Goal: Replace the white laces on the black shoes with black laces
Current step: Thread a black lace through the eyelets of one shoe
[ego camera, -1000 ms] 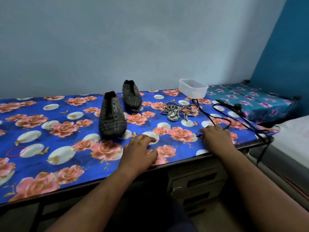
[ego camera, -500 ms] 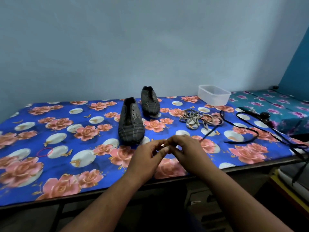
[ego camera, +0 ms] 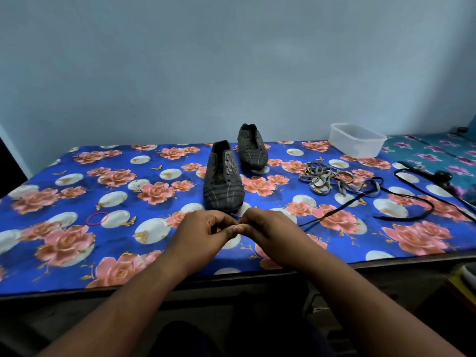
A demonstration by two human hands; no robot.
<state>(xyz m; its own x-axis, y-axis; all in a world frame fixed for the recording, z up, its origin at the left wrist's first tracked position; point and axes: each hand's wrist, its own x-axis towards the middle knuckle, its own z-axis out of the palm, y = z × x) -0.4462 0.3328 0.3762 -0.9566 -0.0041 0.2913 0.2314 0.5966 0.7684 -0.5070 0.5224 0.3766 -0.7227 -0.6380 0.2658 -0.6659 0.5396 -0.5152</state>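
Both hands (ego camera: 238, 228) pinch black lace (ego camera: 332, 215); shoes (ego camera: 223, 180) show no readable writing.

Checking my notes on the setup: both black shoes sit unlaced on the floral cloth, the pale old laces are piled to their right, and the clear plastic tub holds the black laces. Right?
Nearly. In the head view the clear plastic tub looks empty; a black lace lies on the floral cloth, running toward the hands. Both black shoes and the pale old laces are as you said.
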